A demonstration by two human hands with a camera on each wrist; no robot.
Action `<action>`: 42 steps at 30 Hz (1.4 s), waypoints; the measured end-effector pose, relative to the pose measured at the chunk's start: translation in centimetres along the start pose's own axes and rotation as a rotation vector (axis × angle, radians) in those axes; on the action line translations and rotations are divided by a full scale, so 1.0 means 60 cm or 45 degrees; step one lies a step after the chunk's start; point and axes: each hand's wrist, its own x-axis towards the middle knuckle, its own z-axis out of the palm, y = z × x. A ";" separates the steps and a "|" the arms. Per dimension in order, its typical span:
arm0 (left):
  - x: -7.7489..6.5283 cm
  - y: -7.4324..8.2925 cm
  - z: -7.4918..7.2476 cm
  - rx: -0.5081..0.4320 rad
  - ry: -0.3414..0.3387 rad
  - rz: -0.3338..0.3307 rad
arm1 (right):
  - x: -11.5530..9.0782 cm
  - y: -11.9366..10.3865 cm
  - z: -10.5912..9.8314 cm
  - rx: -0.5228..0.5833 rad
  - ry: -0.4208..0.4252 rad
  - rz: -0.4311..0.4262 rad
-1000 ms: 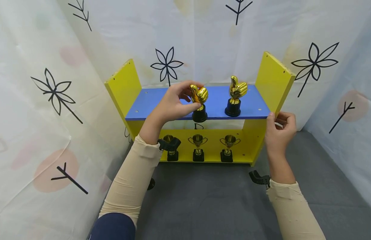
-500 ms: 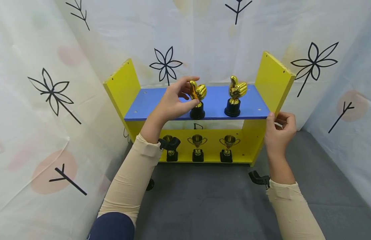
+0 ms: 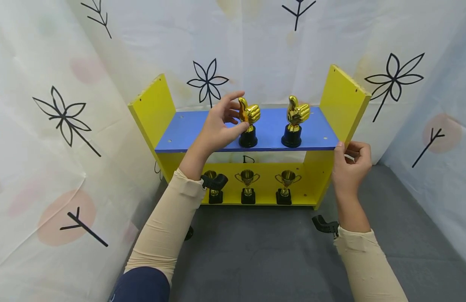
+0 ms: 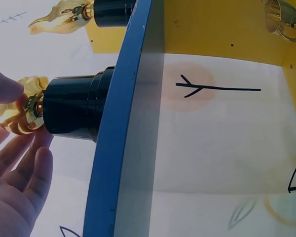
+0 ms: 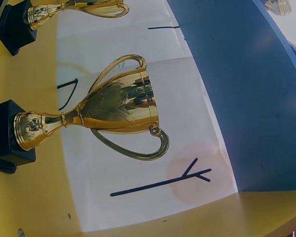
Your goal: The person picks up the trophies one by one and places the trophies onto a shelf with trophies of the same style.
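A gold thumbs-up trophy (image 3: 253,113) stands upright on the blue board near its front edge. My left hand (image 3: 222,126) holds its gold part loosely, thumb in front and fingers behind. In the left wrist view, its black base (image 4: 71,106) meets the blue board (image 4: 121,128). Another thumbs-up trophy (image 3: 294,115) stands to the right, untouched. My right hand (image 3: 350,165) grips the front edge of the yellow side panel (image 3: 346,98), thumb at the corner by the blue board. The right wrist view leaves this hand out.
On the yellow lower shelf (image 3: 265,167) stand three gold cup trophies; the middle cup (image 3: 247,178) and right cup (image 3: 287,178) show fully. The left cup (image 3: 214,195) is partly behind my left wrist strap. A patterned white cloth (image 3: 255,50) hangs behind the shelf unit.
The thumbs-up trophy in my left hand has moved slightly back and up onto the blue board. My left fingers have risen and spread a little. My right hand keeps its place.
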 end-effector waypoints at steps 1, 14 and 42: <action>0.001 0.000 0.001 -0.002 0.004 0.000 | 0.000 -0.001 0.000 0.001 -0.001 -0.004; -0.010 -0.007 0.002 -0.011 0.045 -0.038 | 0.000 -0.001 -0.003 0.052 -0.005 -0.019; -0.135 -0.020 -0.028 0.077 0.171 -0.075 | -0.002 0.000 0.001 0.035 0.019 -0.006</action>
